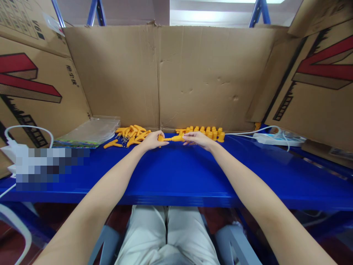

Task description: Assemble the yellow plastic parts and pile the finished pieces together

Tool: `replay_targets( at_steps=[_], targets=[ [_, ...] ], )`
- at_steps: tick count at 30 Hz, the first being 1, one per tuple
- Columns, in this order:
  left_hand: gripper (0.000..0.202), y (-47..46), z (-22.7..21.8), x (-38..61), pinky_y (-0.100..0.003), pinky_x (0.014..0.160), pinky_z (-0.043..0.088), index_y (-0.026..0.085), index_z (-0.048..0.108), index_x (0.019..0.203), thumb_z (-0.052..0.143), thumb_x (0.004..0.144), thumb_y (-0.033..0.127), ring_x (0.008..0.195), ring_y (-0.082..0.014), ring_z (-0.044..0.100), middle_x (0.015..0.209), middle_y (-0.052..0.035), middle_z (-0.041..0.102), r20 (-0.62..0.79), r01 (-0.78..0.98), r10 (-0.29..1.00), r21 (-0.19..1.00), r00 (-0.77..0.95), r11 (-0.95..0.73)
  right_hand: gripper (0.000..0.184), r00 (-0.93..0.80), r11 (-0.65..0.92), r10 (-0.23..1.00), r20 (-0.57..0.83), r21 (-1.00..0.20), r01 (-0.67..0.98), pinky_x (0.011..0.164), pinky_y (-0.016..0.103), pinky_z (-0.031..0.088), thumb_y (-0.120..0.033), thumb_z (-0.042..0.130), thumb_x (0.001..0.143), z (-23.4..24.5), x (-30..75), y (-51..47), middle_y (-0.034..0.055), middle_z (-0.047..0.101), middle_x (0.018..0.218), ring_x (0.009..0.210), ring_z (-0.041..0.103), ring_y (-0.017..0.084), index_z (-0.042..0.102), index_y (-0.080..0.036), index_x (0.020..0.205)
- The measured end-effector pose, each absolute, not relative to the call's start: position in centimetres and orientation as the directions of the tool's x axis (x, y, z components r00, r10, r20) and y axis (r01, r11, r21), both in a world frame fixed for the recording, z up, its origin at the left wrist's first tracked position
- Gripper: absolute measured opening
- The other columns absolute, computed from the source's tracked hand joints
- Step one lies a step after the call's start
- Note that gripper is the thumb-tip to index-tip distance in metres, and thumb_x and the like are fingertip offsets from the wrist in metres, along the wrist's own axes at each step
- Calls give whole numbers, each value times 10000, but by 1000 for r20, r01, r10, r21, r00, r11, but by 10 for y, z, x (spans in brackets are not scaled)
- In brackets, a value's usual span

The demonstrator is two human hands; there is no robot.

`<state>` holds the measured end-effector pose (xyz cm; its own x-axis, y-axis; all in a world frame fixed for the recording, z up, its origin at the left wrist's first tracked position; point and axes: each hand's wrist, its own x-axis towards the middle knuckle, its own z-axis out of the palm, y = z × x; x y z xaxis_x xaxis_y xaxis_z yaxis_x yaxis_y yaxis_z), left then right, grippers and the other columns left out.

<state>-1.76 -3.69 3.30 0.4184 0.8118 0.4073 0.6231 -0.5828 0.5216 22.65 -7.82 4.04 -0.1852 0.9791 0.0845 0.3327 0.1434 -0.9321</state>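
My left hand (pixel 152 140) is closed around the handle end of an orange plastic T-handled piece (pixel 166 139) with a ridged, twisted-looking shaft. From the other side, my right hand (pixel 199 138) pinches a ribbed orange plastic sleeve (pixel 178 138) in line with that shaft. The two parts meet or nearly meet between my hands, just above the table; whether they are joined I cannot tell. Beyond my left hand lies a loose heap of orange T-handled pieces (pixel 132 133), some with small metal rings or chains. Past my right hand stand several orange cup-shaped pieces (pixel 210 134) in rows.
The blue table (pixel 176 173) is walled by a cardboard panel (pixel 204 81) behind and cardboard boxes at both sides. Clear plastic bags (pixel 91 130) lie at the back left. A white power strip (pixel 278 140) with cables sits at the right. A pixelated patch covers the left edge.
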Motion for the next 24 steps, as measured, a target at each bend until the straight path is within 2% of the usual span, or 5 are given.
replay_targets(
  at_steps=[6, 14, 24],
  targets=[
    [332, -41, 36, -17, -240, 555, 264, 198, 511, 762, 740, 634, 401, 540, -98, 411, 559, 76, 451, 396, 640, 821, 515, 412, -569, 192, -181, 115, 982, 61, -946, 304, 650, 202, 483, -280, 649, 866, 40, 225, -79, 69, 731, 922, 765, 679, 122, 719, -179, 1013],
    [327, -41, 35, -17, -249, 554, 265, 201, 521, 768, 743, 636, 403, 554, -105, 420, 565, 70, 451, 417, 651, 817, 500, 397, -571, 215, -177, 95, 983, 49, -960, 264, 649, 204, 489, -352, 637, 875, 36, 224, -76, 86, 730, 891, 742, 680, 124, 705, -149, 892],
    [325, -39, 35, -17, -239, 534, 248, 202, 508, 755, 746, 634, 388, 517, -92, 393, 526, 84, 420, 411, 633, 816, 517, 407, -576, 248, -184, 55, 983, 9, -968, 244, 677, 210, 516, -380, 608, 893, 35, 222, -77, 101, 723, 963, 743, 688, 121, 673, -143, 863]
  ],
)
